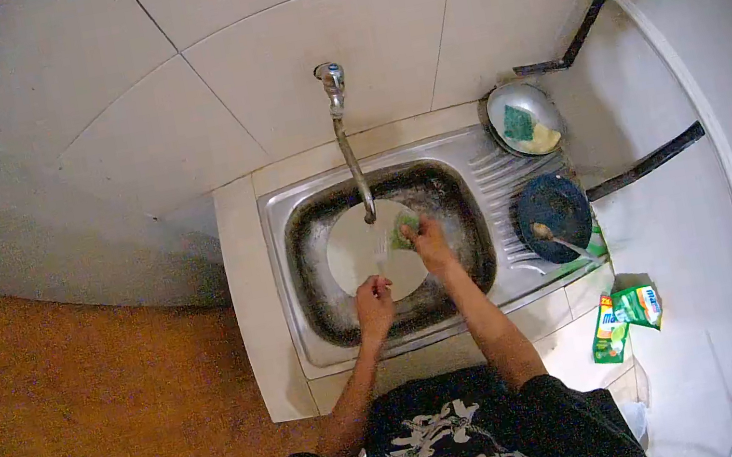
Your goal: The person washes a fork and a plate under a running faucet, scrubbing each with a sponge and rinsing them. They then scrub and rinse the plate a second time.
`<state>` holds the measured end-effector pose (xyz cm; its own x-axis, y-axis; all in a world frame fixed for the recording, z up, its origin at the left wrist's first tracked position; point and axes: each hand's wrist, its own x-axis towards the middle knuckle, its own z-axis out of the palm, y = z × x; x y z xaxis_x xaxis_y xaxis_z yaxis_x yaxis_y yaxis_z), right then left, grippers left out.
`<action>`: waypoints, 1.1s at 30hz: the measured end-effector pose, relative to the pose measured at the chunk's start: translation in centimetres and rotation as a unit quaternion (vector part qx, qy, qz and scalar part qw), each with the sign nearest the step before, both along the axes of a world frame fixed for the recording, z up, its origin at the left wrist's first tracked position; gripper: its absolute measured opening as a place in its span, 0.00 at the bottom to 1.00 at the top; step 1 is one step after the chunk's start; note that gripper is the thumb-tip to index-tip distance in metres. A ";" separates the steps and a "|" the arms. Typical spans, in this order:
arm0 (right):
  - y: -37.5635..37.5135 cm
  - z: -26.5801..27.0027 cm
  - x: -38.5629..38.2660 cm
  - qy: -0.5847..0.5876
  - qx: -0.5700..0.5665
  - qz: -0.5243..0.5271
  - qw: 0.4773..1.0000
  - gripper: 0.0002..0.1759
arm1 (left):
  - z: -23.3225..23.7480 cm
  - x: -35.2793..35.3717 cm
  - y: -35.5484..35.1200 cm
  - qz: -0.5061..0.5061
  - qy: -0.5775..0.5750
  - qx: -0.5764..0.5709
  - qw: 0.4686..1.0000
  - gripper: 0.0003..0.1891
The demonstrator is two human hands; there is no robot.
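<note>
A large round white plate [352, 248] lies in the metal sink [464, 174], below the spout of the faucet [352, 158]. Over the plate's right side, my right hand [431, 244] grips a green sponge [403, 230]. My left hand [375, 300] is closed at the plate's lower edge, its fingers pinched together. From its fingertips a thin, pale, fork-like utensil [382, 251] seems to point up toward the spout; against the white plate its exact shape is hard to make out.
On the drainboard [499, 195] at right sit a metal pan [539, 100] holding a green scouring pad [518, 122] and a yellowish piece [545, 138], plus a dark pan [548, 192] with a spoon [555, 236]. Green packets [609, 329] lie near the front right corner.
</note>
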<state>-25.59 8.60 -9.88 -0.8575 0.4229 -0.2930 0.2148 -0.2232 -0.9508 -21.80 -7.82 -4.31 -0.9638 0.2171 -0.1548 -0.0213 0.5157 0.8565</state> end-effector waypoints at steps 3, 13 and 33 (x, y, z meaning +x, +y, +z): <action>-2.1 1.5 1.2 0.010 -0.174 -0.014 0.985 0.18 | 0.2 -0.4 0.3 -0.014 0.013 0.018 1.000 0.07; -4.7 3.2 2.4 0.031 -0.319 -0.003 0.947 0.15 | -0.9 -0.3 1.3 -0.023 0.089 -0.004 0.996 0.05; -3.0 -0.5 -1.6 -0.023 -0.158 0.102 0.982 0.10 | -0.9 -0.3 -0.3 -0.038 0.084 -0.022 0.996 0.09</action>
<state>-27.18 5.60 -10.37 -0.8972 0.1254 -0.4234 0.3275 -0.4541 -0.8286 -22.13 -8.16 -5.20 -0.9579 0.2871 -0.0037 0.1608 0.5470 0.8216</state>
